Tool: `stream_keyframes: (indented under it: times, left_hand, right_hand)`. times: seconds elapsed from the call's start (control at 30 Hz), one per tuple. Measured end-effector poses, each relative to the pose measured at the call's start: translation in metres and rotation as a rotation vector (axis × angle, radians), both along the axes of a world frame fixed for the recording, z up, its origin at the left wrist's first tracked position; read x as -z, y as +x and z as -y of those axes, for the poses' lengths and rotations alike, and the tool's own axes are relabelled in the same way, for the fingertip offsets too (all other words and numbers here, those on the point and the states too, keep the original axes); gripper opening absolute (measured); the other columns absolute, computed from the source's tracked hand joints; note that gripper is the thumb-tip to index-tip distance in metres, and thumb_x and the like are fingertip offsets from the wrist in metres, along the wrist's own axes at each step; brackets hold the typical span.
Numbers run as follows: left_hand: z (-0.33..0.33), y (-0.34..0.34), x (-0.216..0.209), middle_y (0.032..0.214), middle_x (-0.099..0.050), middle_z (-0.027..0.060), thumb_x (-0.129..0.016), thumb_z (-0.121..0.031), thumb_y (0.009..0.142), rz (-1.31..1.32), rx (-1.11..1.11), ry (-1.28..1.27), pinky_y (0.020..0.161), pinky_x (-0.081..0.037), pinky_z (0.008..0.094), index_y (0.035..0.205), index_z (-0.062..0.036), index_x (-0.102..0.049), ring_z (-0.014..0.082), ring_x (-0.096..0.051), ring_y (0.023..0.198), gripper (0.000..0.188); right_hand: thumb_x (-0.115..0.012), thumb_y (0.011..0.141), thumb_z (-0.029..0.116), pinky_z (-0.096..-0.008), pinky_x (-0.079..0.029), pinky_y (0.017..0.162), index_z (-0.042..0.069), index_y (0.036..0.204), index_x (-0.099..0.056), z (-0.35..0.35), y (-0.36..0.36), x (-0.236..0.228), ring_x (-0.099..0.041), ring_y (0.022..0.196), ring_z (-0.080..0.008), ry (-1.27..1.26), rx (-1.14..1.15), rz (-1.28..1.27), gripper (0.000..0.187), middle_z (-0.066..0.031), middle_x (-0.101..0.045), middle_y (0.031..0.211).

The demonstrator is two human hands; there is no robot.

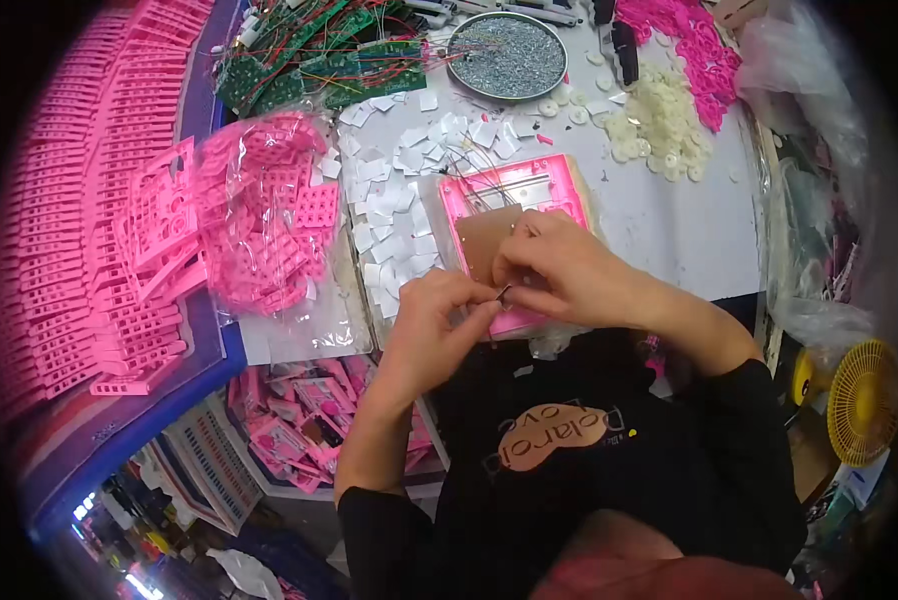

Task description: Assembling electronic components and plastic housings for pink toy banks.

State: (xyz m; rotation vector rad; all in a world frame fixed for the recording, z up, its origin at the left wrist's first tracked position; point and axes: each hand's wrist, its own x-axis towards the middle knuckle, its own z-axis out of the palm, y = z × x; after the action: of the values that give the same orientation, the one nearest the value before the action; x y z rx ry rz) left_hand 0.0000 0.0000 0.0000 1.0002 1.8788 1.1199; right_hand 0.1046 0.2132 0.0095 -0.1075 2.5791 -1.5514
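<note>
The left hand [431,325] and the right hand [559,270] meet over the near end of a pink plastic frame [509,215] lying on the white counter [669,220]. The fingers of both hands are pinched together on a thin dark wire [505,292] between them; the wire is too small to tell more. The right hand rests on the frame, partly covering a brown square board [487,238] set in it, and fine wires cross the frame beyond the fingers.

Left of the fingers lie scattered white paper squares [399,190], and farther left a clear bag of pink plastic pieces [269,215], then stacks of pink frames [99,200]. Well beyond the fingers sit green circuit boards with wires [319,60] and a round metal dish of small grey bits [507,55]. Beyond and to the right lies a heap of pale round discs [659,125]. Far right, below counter level, stands a yellow fan [864,400].
</note>
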Motion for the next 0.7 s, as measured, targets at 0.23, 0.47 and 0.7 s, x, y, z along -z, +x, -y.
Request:
stream_keyframes:
  times: [0.23, 0.47, 0.7]
  left_hand:
    - [-0.007, -0.004, 0.002, 0.089, -0.068, 0.009, -0.075, -0.007, 0.083, -0.057, 0.036, -0.011, 0.079, -0.046, 0.0358, 0.092, -0.0008, -0.072, 0.024, -0.063, 0.085, 0.011]
    - [-0.013, 0.026, 0.006, 0.081, -0.061, 0.0059, -0.076, -0.011, 0.079, -0.718, -0.125, 0.036, 0.083, -0.031, 0.0403, 0.087, -0.0101, -0.067, 0.0224, -0.056, 0.082, 0.012]
    - [-0.013, 0.027, 0.016, 0.087, -0.059, 0.006, -0.07, -0.012, 0.083, -0.547, -0.089, -0.005, 0.086, -0.032, 0.0422, 0.094, -0.0095, -0.064, 0.0251, -0.057, 0.087, 0.013]
  right_hand:
    - [-0.075, 0.082, 0.013, -0.0442, -0.044, 0.079, 0.009, 0.091, -0.063, -0.008, -0.005, 0.004, -0.055, 0.091, -0.0338, 0.112, -0.105, -0.097, 0.016, -0.0114, -0.057, 0.093]
    - [-0.074, 0.084, 0.012, -0.0431, -0.042, 0.085, 0.011, 0.1, -0.062, -0.003, -0.005, 0.012, -0.056, 0.097, -0.0317, 0.108, -0.065, -0.125, 0.02, -0.009, -0.059, 0.095]
    - [-0.071, 0.087, 0.01, -0.0413, -0.037, 0.092, 0.012, 0.107, -0.057, -0.004, -0.006, 0.015, -0.056, 0.097, -0.0235, 0.018, -0.105, -0.158, 0.025, -0.0021, -0.064, 0.087]
